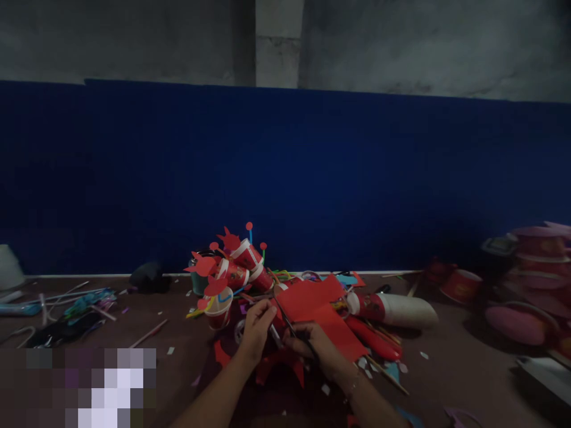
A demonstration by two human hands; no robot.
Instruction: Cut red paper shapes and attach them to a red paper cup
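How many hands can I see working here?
2: the right hand, holding scissors, and the left hand, close to the blades. The pixelated patch at lower left could hide more.

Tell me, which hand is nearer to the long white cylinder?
Right. The right hand, holding the scissors, is to the left of the long white cylinder; the left hand is farther from it, left of the right hand.

Right fingers grip scissors, left fingers beside red paper
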